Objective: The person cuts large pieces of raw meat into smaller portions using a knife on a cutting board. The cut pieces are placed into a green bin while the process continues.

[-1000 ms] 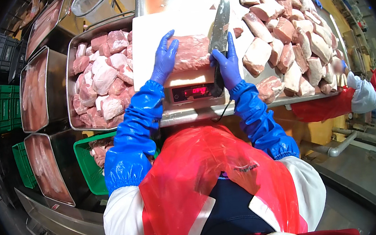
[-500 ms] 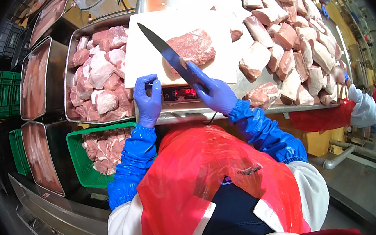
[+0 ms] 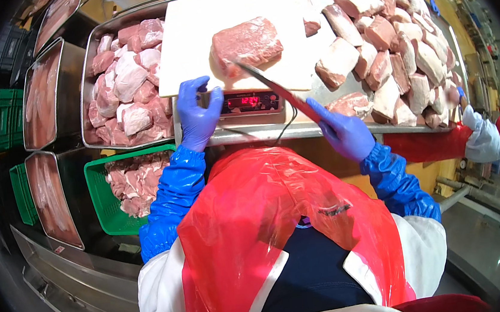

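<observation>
A boneless slab of raw meat point(image 3: 246, 43) lies on the white cutting board point(image 3: 190, 38). Below the board's near edge is a digital scale point(image 3: 251, 103) with a lit red display. My right hand point(image 3: 347, 134) grips a long knife point(image 3: 283, 91) by its handle; the blade slants up and left, its tip near the lower edge of the slab. Blue gloves cover both hands. Beside the scale and at the board's near left corner is my left hand point(image 3: 199, 116), fingers loosely bent and thumb apart, with nothing visible in it.
Left of the board stands a metal tray point(image 3: 85, 99) of meat chunks, with a green crate point(image 3: 104, 215) of thinner pieces nearer me. Many meat blocks point(image 3: 379, 32) cover the steel table's right side. At the far right another person's sleeve point(image 3: 482, 136) reaches toward the table.
My right hand has drawn back right and toward me, bringing the knife off the slab and lower. My left thumb has spread from the fingers. The scale's display reading has changed.
</observation>
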Action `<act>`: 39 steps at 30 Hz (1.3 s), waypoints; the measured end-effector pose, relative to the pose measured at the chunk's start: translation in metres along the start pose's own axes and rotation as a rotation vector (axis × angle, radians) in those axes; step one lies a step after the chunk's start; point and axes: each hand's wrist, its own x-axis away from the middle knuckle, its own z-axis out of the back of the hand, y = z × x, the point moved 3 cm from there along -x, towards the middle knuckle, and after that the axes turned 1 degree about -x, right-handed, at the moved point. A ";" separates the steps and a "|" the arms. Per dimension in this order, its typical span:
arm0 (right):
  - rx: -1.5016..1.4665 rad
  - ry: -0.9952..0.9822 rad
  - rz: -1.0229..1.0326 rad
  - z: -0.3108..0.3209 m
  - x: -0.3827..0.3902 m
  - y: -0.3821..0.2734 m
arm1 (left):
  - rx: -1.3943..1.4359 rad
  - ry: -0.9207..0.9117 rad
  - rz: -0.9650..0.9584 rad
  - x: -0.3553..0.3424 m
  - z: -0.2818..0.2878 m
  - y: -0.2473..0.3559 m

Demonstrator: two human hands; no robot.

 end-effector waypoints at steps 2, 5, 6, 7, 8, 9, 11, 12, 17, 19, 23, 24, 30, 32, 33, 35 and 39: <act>-0.174 0.157 -0.002 0.002 -0.016 -0.012 | -0.165 -0.124 -0.115 -0.007 -0.020 0.000; -0.398 0.284 -0.001 -0.013 -0.048 -0.035 | -0.244 -0.088 -0.147 -0.020 -0.034 -0.022; -0.460 0.317 -0.016 -0.021 -0.058 -0.040 | -0.218 -0.094 -0.168 -0.018 -0.036 -0.027; -0.449 0.330 -0.008 -0.028 -0.068 -0.048 | -0.198 -0.096 -0.191 -0.016 -0.034 -0.030; -0.436 0.343 -0.001 -0.035 -0.078 -0.055 | -0.178 -0.096 -0.215 -0.013 -0.033 -0.032; -0.426 0.368 0.017 -0.040 -0.092 -0.061 | -0.234 -0.093 -0.279 -0.009 -0.030 -0.035; -0.204 0.325 0.055 -0.047 -0.112 -0.068 | -0.132 -0.136 -0.282 -0.009 -0.026 -0.036; -0.111 0.296 0.064 -0.051 -0.114 -0.068 | -0.089 -0.127 -0.299 -0.010 -0.023 -0.037; 0.121 -0.148 -0.087 -0.017 -0.048 -0.065 | 0.048 -0.164 -0.293 -0.016 -0.022 -0.042; 0.122 -0.198 -0.151 -0.011 -0.041 -0.074 | 0.130 -0.254 -0.303 -0.013 -0.023 -0.040; 0.010 0.014 -0.111 -0.060 -0.142 -0.090 | 0.181 -0.334 -0.352 -0.018 -0.023 -0.043; 0.004 0.017 -0.114 -0.056 -0.139 -0.088 | 0.268 -0.270 -0.224 -0.023 -0.017 -0.045; -0.033 -0.293 -0.149 -0.010 -0.036 -0.067 | 0.493 0.161 0.212 -0.048 0.099 -0.084; -0.138 -0.172 -0.102 0.001 -0.014 -0.045 | 0.083 0.489 -0.074 -0.036 0.154 -0.035; -0.194 -0.113 -0.073 0.006 -0.008 -0.040 | -0.185 0.507 -0.327 -0.020 0.199 -0.026; -0.390 -0.002 -0.155 0.009 -0.017 -0.036 | -0.259 0.699 -0.250 0.034 0.257 -0.033; -0.875 0.325 -0.273 -0.020 -0.039 -0.018 | -0.088 0.422 1.096 0.159 0.250 -0.124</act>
